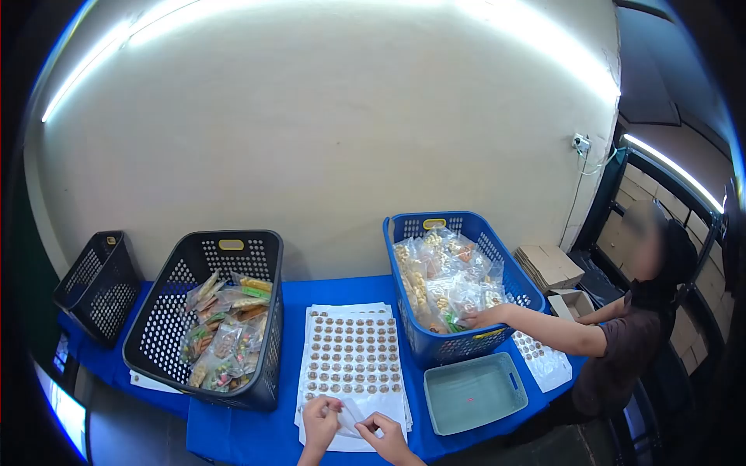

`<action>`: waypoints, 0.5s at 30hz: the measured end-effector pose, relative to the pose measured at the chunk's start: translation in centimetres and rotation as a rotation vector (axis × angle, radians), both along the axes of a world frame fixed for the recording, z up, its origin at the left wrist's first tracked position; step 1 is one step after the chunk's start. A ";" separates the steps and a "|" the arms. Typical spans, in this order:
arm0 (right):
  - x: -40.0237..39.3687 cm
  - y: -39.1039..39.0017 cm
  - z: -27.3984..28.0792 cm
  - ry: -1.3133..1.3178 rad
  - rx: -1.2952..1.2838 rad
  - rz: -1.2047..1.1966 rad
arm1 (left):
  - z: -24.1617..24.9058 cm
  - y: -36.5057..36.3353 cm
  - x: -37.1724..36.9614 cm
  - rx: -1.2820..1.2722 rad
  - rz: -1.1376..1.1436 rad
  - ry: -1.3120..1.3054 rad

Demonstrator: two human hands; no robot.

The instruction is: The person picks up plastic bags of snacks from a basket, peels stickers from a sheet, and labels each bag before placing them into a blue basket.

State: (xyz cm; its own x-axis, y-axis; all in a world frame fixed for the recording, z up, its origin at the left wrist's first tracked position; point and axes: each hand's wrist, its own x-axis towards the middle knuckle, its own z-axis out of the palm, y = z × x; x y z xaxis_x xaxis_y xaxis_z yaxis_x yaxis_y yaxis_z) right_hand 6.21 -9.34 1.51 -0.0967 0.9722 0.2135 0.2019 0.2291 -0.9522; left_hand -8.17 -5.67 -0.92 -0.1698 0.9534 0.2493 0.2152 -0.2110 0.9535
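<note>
Blue cloth covers the table (221,435), and the worker's 2 hands meet over its near edge. The left hand (320,423) is curled, thumb and fingertips pinched together on a thin whitish piece (351,415); the right hand (381,436) has its fingers bent in and nips the same piece from the other side. Whether that piece is plastic or paper I cannot tell. It is between the 2 hands, just above the lower end of a stack of white sheets (353,349); the top sheet carries rows of round brown stickers.

To the left of the stack, a large black basket (148,342) with a yellow handle grip holds a heap of clear packets (229,330), their contents tan, brown and green. Farther left sits a smaller black basket (116,307). Over on the right, a blue basket (416,342) is piled with clear bags (454,268) of pale yellow pieces. A co-worker's hand (489,316) reaches in over the rim, touching the bags. Just in front of that basket lies a shallow grey-green tray (458,388) with a small red mark on its bottom.
</note>
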 end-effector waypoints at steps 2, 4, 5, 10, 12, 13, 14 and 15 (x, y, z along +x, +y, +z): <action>-0.9 0.1 0.2 -0.009 0.006 0.034 | 1.3 0.3 -0.7 0.076 0.114 0.076; -1.3 0.1 0.6 -0.024 -0.012 0.050 | 0.2 0.5 -1.0 0.059 0.184 -0.007; -1.5 0.1 0.8 -0.031 -0.021 0.054 | -0.2 0.7 -1.1 0.050 0.215 -0.049; -0.9 -0.6 -0.8 0.022 -0.040 0.055 | 0.8 0.4 -1.0 0.203 0.159 0.216; 0.1 -0.7 -1.4 0.001 -0.065 0.078 | 1.1 0.4 -0.7 0.229 0.116 0.273; 0.5 -0.9 -1.5 -0.012 -0.070 0.081 | 0.9 0.6 -0.6 0.227 0.100 0.260; 0.8 -1.2 -1.7 -0.024 -0.076 0.081 | 0.9 0.8 -0.6 0.224 0.083 0.248; 1.4 -1.5 -2.1 -0.064 -0.079 0.124 | 1.1 0.9 -0.9 0.185 0.143 0.091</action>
